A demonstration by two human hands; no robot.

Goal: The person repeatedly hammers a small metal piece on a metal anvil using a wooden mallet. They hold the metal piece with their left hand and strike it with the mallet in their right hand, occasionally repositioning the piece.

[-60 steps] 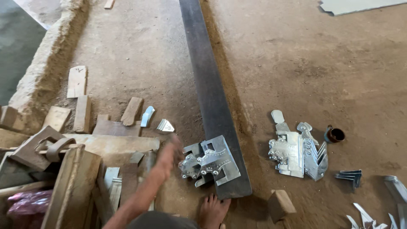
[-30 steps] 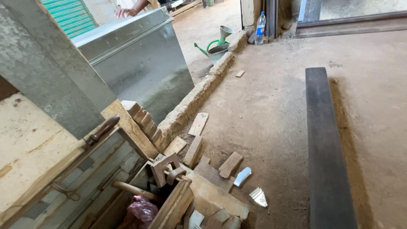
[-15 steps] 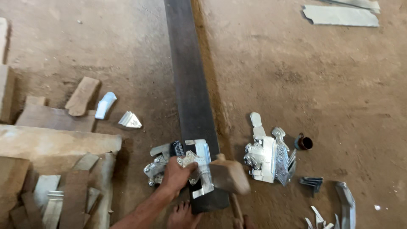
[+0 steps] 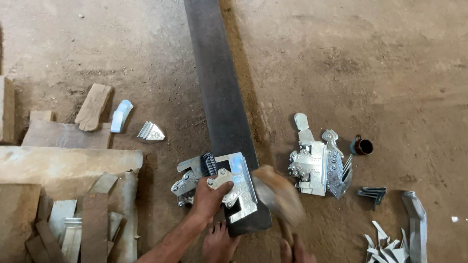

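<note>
My left hand (image 4: 208, 197) presses a shiny riveted sheet-metal piece (image 4: 242, 187) flat on the near end of a long dark steel bar (image 4: 219, 97) lying on the dirt floor. More shiny metal pieces (image 4: 187, 178) lie just left of that hand. A wooden mallet (image 4: 277, 195), blurred by motion, hangs just right of the held piece, its head over the bar's edge. My right hand (image 4: 294, 253) shows only at the bottom edge, wrapped around the mallet's handle. My bare foot (image 4: 219, 243) rests below the bar's end.
A stack of finished shiny metal fittings (image 4: 319, 168) lies right of the bar, with a small dark cup (image 4: 362, 146) beside it. Bent metal offcuts (image 4: 397, 238) sit at the lower right. Wooden blocks and planks (image 4: 68, 160) crowd the left side.
The view swung from the wall and wood pile back down to the bar. My left hand stays on the metal piece, and the mallet head has dropped closer to it.
</note>
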